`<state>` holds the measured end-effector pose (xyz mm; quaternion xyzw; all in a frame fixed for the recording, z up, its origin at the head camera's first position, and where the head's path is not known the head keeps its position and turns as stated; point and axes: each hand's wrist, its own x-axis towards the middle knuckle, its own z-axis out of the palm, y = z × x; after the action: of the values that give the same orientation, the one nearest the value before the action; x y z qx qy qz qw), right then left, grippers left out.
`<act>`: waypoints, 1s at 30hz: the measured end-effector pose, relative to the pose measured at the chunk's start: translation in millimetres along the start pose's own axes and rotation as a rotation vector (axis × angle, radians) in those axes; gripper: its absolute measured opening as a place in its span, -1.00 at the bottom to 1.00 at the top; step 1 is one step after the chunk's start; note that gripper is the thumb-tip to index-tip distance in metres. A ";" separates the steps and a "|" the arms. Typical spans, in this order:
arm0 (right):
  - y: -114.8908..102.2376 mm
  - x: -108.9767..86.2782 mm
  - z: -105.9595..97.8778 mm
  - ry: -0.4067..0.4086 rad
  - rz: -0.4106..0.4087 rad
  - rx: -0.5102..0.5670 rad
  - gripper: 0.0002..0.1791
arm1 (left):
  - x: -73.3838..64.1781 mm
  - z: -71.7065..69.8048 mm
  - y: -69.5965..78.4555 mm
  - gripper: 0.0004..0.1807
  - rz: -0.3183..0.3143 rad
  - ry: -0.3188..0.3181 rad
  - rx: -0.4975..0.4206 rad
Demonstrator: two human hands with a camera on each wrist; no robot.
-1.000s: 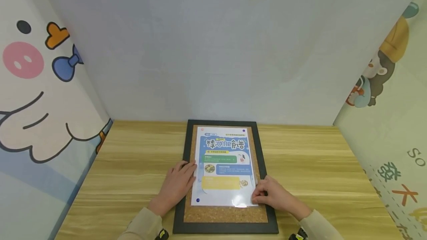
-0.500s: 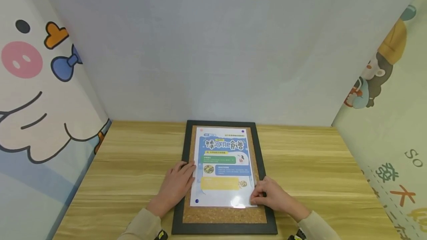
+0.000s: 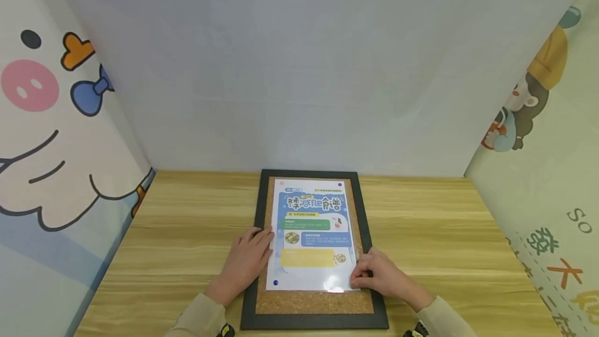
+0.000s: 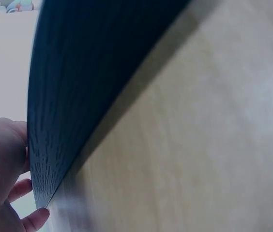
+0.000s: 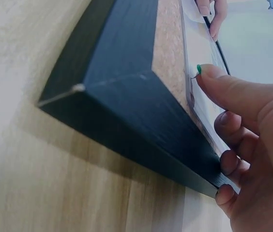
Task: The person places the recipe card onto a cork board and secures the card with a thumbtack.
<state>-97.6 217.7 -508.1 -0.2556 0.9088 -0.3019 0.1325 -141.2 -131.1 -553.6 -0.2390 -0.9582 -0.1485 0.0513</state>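
A printed poster in a clear glossy sleeve (image 3: 318, 277) lies on a black-framed cork board (image 3: 313, 303). Round tacks sit at three of its corners: a pink tack (image 3: 282, 183), a purple tack (image 3: 339, 184) and a dark blue tack (image 3: 275, 283). At the lower right corner my right hand (image 3: 380, 273) pinches a green thumbtack (image 5: 199, 69); its thin metal point is close over the sleeve, and the index finger is hidden behind the thumb. My left hand (image 3: 244, 261) lies across the frame's left side, its extended fingertips at the sleeve's left edge.
The board lies flat on a wood-grain table (image 3: 435, 228). Behind it rises a plain grey wall (image 3: 299, 66). Cartoon-printed panels flank the table, one panel (image 3: 93, 144) on the left and one (image 3: 538, 181) on the right.
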 end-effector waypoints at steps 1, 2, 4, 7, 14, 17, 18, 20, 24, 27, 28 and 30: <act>0.9 0.0 0.1 0.006 -0.007 -0.002 -0.92 | 0.1 -0.1 0.2 -0.54 -0.002 -0.002 -0.001; 1.8 -0.2 0.1 0.010 -0.007 0.003 -0.91 | 0.2 -0.2 0.4 -0.54 -0.005 -0.005 -0.001; 4.6 -0.1 1.0 0.025 -0.011 0.014 -0.91 | 0.4 -0.2 0.4 -0.54 -0.004 -0.002 -0.004; 6.9 0.5 2.4 0.042 0.002 0.019 -0.92 | 1.0 0.3 0.1 -0.55 -0.002 0.002 -0.001; 4.0 1.6 3.8 0.046 0.018 -0.022 -0.94 | 1.4 0.9 0.0 -0.54 -0.015 -0.001 0.006; 2.6 1.5 3.5 0.038 0.025 -0.023 -0.92 | 1.0 -0.2 0.6 -0.55 -0.019 -0.002 0.002; 2.3 1.5 3.2 0.033 0.025 -0.021 -0.91 | 0.9 -0.5 0.8 -0.54 -0.019 -0.003 0.002; 2.2 1.1 2.5 0.028 0.023 -0.022 -0.90 | 1.1 -0.9 0.8 -0.54 -0.021 -0.012 0.000; 3.7 0.5 1.8 0.031 0.001 -0.036 -0.89 | 1.3 -1.0 0.5 -0.53 -0.023 -0.025 0.005; 5.2 0.3 2.6 0.048 -0.025 -0.058 -0.88 | 1.3 -0.3 0.2 -0.53 -0.026 -0.029 0.008; 5.5 0.3 3.1 0.056 -0.035 -0.069 -0.88 | 1.2 -0.1 0.2 -0.53 -0.027 -0.030 0.007; 5.6 0.1 4.0 0.062 -0.043 -0.088 -0.87 | 0.9 0.3 0.4 -0.53 -0.026 -0.031 0.010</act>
<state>-98.3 219.6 -514.8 -0.2710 0.9192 -0.2720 0.0867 -141.9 -130.3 -553.5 -0.2285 -0.9627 -0.1407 0.0357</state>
